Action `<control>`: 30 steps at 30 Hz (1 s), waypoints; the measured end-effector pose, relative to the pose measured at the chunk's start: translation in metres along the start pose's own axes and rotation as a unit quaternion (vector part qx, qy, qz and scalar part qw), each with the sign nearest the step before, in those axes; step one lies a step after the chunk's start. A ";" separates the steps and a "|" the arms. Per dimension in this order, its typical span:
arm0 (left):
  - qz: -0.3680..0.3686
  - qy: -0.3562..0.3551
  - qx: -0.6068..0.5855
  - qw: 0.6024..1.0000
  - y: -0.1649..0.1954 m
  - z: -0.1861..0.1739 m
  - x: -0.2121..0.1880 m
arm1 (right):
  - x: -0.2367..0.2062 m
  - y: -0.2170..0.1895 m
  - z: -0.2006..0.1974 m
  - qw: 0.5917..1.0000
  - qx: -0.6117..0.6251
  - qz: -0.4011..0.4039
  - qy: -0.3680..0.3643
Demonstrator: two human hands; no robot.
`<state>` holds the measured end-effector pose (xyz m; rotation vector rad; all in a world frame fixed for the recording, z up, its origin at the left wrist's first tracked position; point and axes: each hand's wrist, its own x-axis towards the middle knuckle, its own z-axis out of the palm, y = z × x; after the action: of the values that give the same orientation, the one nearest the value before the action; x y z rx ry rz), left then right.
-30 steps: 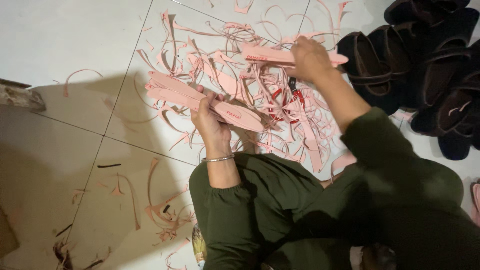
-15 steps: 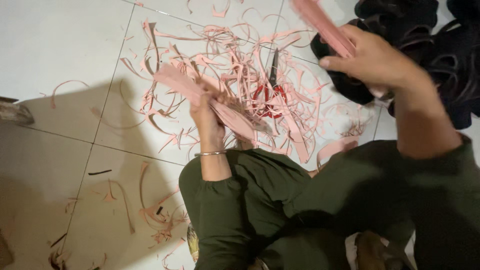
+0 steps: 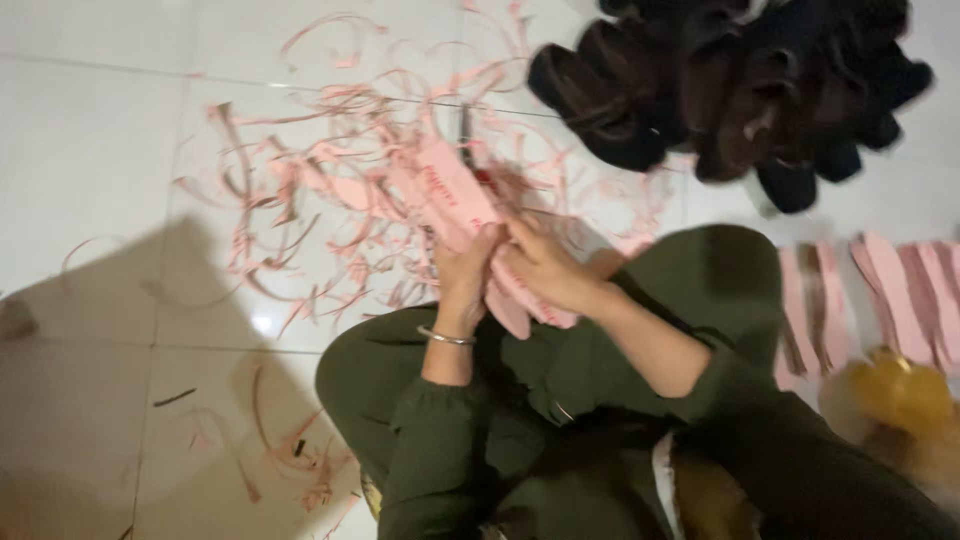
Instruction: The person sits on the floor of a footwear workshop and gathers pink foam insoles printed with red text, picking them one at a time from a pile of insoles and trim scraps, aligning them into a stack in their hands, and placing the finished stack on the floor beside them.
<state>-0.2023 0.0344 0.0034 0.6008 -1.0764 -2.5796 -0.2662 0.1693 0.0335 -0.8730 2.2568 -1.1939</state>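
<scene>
A person in dark olive-green clothing sits low on the white tiled floor point(image 3: 90, 150), knees drawn up so the work rests close over the lap. The left hand point(image 3: 462, 275), a thin silver bangle point(image 3: 446, 338) at its wrist, is closed around the near end of a flat pink sole-shaped foam piece point(image 3: 455, 195); the right hand point(image 3: 545, 268) is curled over the same stack from the other side, fingers pressed onto it. Both hands meet just above the knees, seemingly so the pieces can be squared together and kept from slipping. The far end of the stack slants up and away to the left, reaching the litter beyond.

To the person's right, a row of flat pink foam strips point(image 3: 900, 290) lies side by side on the floor, apparently set apart from the waste to stay within reach; a blurred yellow object point(image 3: 895, 395) sits just in front of them, too soft in focus to identify.

Beyond the hands, a tangle of thin pink curled trimmings point(image 3: 320, 190) spreads across the tiles, lying loose where it fell, with a few stray scraps point(image 3: 300, 455) nearer the left knee. A small red-and-dark item shows among the offcuts just past the stack, but what it is cannot be told.

Farthest off, at the upper right, a heap of dark strapped sandals point(image 3: 740, 85) is piled together, well apart from the pink trimmings.
</scene>
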 end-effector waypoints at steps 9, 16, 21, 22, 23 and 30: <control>-0.074 0.044 -0.001 0.996 -0.018 -0.009 -0.043 | -0.079 -0.052 -0.062 0.995 -0.033 -0.058 0.069; 0.000 0.096 0.023 0.995 0.032 -0.048 -0.098 | -0.196 0.091 -0.220 0.880 -0.181 0.103 0.426; 0.305 0.188 0.219 0.908 0.041 -0.050 -0.120 | -0.277 0.217 -0.275 0.782 -0.373 0.281 0.414; 0.444 0.193 0.298 0.823 0.035 -0.047 -0.116 | -0.289 0.230 -0.281 0.761 -0.396 0.315 0.405; 0.571 0.191 0.363 0.711 0.028 -0.045 -0.110 | -0.300 0.238 -0.285 0.761 -0.398 0.316 0.404; 0.539 0.234 0.387 0.711 0.033 -0.054 -0.097 | -0.323 0.235 -0.310 0.795 -0.343 0.397 0.305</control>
<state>-0.0887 0.0183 0.0187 0.4910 -1.6078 -0.8523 -0.3103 0.6729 0.0278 0.4084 3.1287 -0.2292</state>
